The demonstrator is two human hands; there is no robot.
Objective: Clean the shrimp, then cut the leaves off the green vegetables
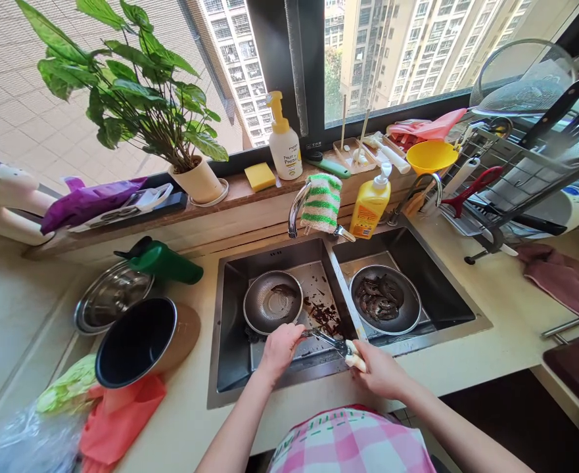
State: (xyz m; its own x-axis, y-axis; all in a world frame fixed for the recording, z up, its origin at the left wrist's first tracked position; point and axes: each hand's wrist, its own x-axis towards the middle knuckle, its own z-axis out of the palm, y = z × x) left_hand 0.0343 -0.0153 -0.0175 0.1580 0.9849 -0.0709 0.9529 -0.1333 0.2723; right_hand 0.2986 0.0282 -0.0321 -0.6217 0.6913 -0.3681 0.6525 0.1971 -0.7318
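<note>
My left hand (280, 348) is closed over the left sink basin (230, 328), pinching something small and dark that I cannot name, right at the tips of the scissors. My right hand (378, 369) grips the pale handles of the scissors (331, 343), whose blades point left toward my left hand. Just beyond my left hand sits a metal strainer bowl (273, 302) with one dark piece in it. A second metal bowl (386, 299) in the right basin holds several dark shrimp. Dark scraps (323, 315) lie on the basin floor between the bowls.
A faucet with a green-striped cloth (321, 202) and a yellow soap bottle (370, 205) stand behind the sink. A black pot (136, 340), a steel lid (112, 297) and a green bottle (163, 263) sit on the left counter. A dish rack (520, 171) stands at the right.
</note>
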